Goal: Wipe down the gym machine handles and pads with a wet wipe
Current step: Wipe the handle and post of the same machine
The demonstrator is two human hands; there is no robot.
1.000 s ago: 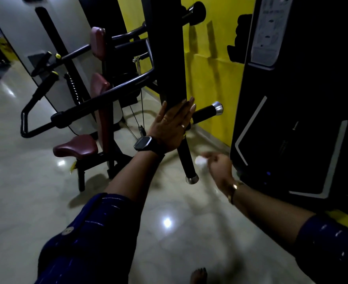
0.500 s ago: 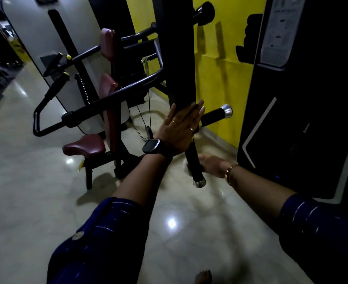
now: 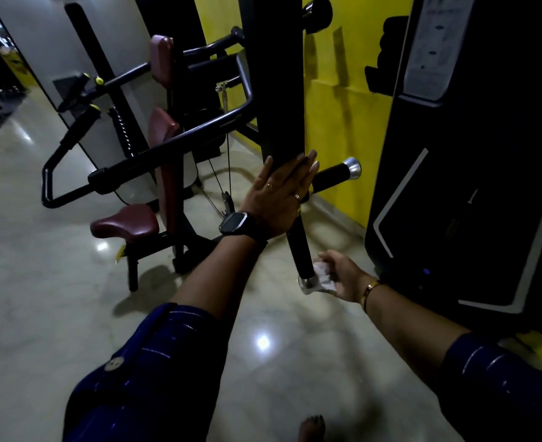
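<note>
My left hand (image 3: 279, 193) lies flat, fingers apart, against the black upright post (image 3: 276, 90) of the gym machine. Below it a black handle (image 3: 300, 247) with a silver end cap hangs down. My right hand (image 3: 343, 275) holds a crumpled white wet wipe (image 3: 322, 277) against the lower end of that handle, beside the cap. A second black handle (image 3: 336, 173) with a silver cap sticks out to the right of the post. Maroon pads, a seat (image 3: 126, 221) and a back pad (image 3: 162, 132), sit on the machine to the left.
A long black lever arm (image 3: 154, 154) runs left from the post. A tall black machine housing (image 3: 473, 154) stands close on the right, with a yellow wall (image 3: 343, 106) behind. The glossy tiled floor (image 3: 40, 298) stretches to the left and front; my bare toes (image 3: 311, 429) show at the bottom.
My right hand has slid down the hanging handle to its capped end, and the white wipe shows again. My left hand stays flat on the post.
</note>
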